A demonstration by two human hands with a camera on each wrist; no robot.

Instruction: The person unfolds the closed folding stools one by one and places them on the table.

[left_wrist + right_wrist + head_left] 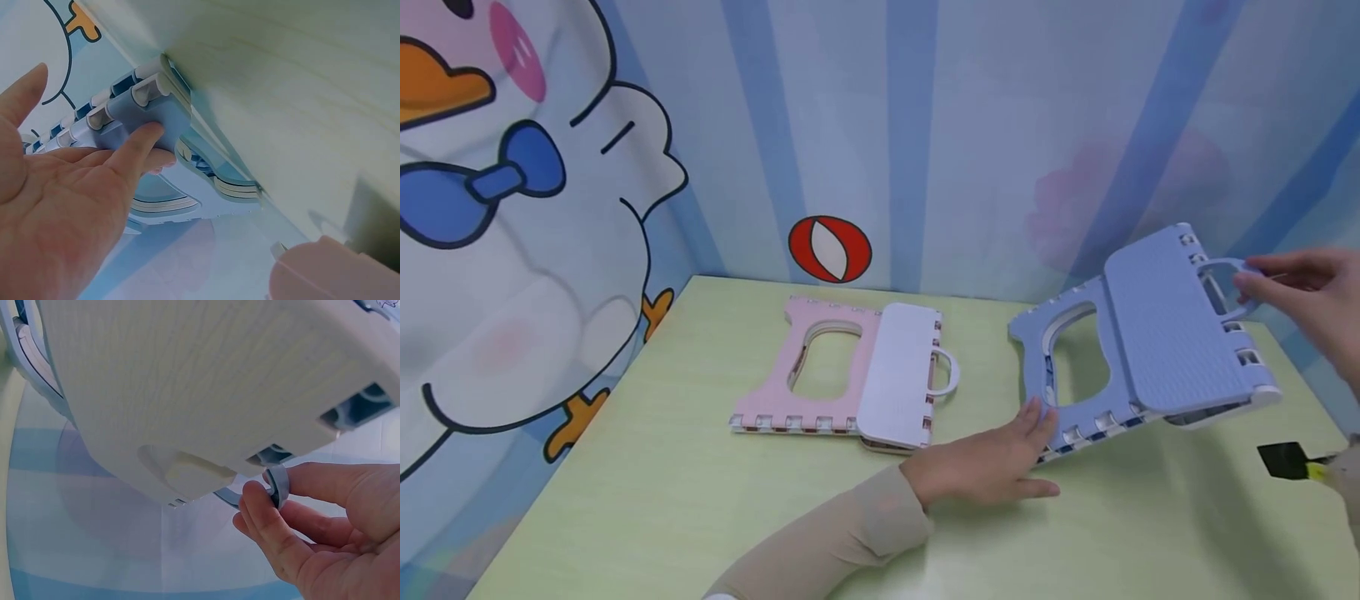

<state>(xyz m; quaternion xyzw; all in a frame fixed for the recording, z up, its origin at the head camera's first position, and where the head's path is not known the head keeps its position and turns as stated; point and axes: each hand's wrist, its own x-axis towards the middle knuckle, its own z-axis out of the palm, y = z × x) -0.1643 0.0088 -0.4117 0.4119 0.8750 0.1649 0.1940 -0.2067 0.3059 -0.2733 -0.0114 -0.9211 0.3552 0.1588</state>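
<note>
A blue folding step stool [1180,333], folded flat, tilts up off the table with its handle end raised to the right. At its carry handle [1213,265], my right hand [1315,296] pinches the loop between thumb and fingers; the right wrist view shows this right hand [331,525] below the stool's pale underside [206,381]. My left hand [992,462] touches the near leg corner at the low end. Its fingers lie extended against the blue leg [150,119], thumb held apart, in the left wrist view. A pink and white folded step stool [898,375] lies to the left, untouched.
Both stools are over a pale green table [647,500]. Behind it stands a blue striped backdrop [977,150] with a cartoon duck [550,317] at the left. A small black piece [1283,460] sticks out by the right sleeve.
</note>
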